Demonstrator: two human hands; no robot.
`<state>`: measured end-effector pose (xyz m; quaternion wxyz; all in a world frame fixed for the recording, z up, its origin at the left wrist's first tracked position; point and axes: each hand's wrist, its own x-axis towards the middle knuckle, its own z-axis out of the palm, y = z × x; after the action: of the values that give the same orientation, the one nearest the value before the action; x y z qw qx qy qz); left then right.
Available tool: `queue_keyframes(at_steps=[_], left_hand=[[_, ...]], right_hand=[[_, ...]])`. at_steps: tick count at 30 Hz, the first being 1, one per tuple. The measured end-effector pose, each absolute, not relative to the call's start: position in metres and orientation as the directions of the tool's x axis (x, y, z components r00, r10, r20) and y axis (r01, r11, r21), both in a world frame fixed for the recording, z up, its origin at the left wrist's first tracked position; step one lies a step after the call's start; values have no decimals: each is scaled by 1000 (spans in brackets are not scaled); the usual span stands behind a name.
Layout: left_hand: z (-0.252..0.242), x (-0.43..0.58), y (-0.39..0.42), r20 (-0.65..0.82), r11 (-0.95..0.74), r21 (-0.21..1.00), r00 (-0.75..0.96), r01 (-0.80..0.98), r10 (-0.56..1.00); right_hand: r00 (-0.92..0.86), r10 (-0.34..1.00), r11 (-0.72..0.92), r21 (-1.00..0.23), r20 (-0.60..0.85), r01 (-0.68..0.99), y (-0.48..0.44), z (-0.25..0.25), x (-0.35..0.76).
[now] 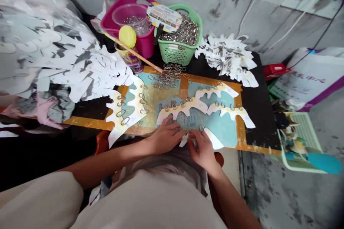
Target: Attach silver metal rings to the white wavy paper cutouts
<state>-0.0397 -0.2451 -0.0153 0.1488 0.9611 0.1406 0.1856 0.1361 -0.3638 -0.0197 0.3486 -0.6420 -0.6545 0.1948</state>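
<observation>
My left hand [166,136] and my right hand [201,148] meet at the near edge of the table, both closed on a white cut-out piece [214,139] with a toothed edge. The fingers cover much of that piece; one metal ring [202,128] shows on it. Just beyond lies another white cut-out [195,103] with several metal rings along its glued edge. Two similar pieces with rings rest to the right, and two more to the left. Loose metal rings [172,75] form a heap at the back of the blue board [228,130].
Behind the board stand a green basket [176,55] full of metal rings, a magenta basket [146,44], and a yellow-lidded can [127,37] with a wooden stick [134,53]. White cut-outs are piled left [88,68] and back right [225,57]. A pale green crate [309,132] sits right.
</observation>
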Motion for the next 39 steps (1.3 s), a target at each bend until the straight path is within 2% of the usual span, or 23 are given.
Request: queue_keyframes(at_steps=[3,6,11,14,21,28,33,36,39], left_hand=[[-10,-36,-238,281,-928,330,920,174,273],[-8,-34,-235,236,-917,348,929,193,285],[-10,-34,-236,211,-895,381,921,231,328],[-12,-35,-235,221,-897,387,923,214,316],[-10,-30,-235,230,-904,369,921,218,316],[-14,-26,-245,293,-957,211,921,200,257],[-12,-26,-244,258,-936,279,923,212,286],[-8,-28,-242,256,-910,358,915,211,312],[-7,-33,-242,256,-909,373,920,188,296]], right_hand=[[4,986,108,-663,165,741,-361,-17,139],[-62,988,133,-565,143,814,-358,-17,140],[-121,973,185,-354,196,917,-358,-23,136],[-90,971,151,-281,220,948,-357,-24,132],[-24,971,98,-307,236,947,-355,-24,129],[-31,985,110,-480,169,870,-359,-19,136],[-32,985,106,-460,167,882,-359,-20,135],[-30,982,103,-402,185,910,-357,-24,133],[-70,979,133,-343,191,930,-358,-26,135]])
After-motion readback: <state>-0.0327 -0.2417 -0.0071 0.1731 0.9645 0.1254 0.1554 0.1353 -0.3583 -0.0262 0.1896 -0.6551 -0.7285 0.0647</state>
